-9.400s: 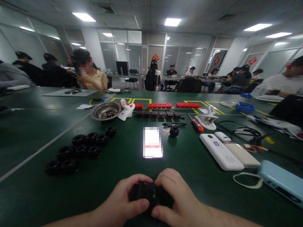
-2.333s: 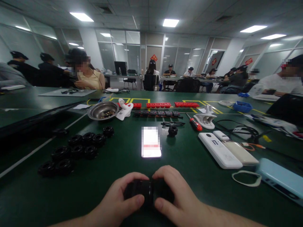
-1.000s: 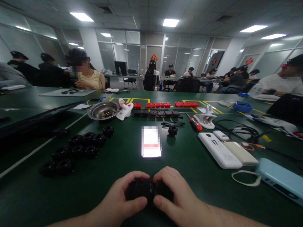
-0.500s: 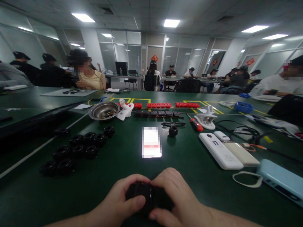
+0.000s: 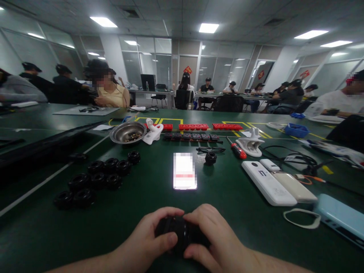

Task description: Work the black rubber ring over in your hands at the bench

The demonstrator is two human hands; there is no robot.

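A black, rounded plastic part is held low in front of me between both hands, near the bottom of the head view. My left hand closes round its left side, with the thumb on the near face and the fingers over the top. From the right, my right hand grips it with curled fingers and thumb, which hide much of that side. Several black ring-shaped fittings lie in a group to the left. One more black fitting stands beyond a lit phone, slightly to its right.
Farther back are a metal bowl of small brass-coloured pieces, a black strip, red strips and white clamp-like stands. On the right lie a red screwdriver, a white power bank, cables and a light-blue device. People sit around.
The view has turned slightly, so the whole scene sits a little farther right. Both hands keep their grip on the black part, with only a small shift of the fingers.
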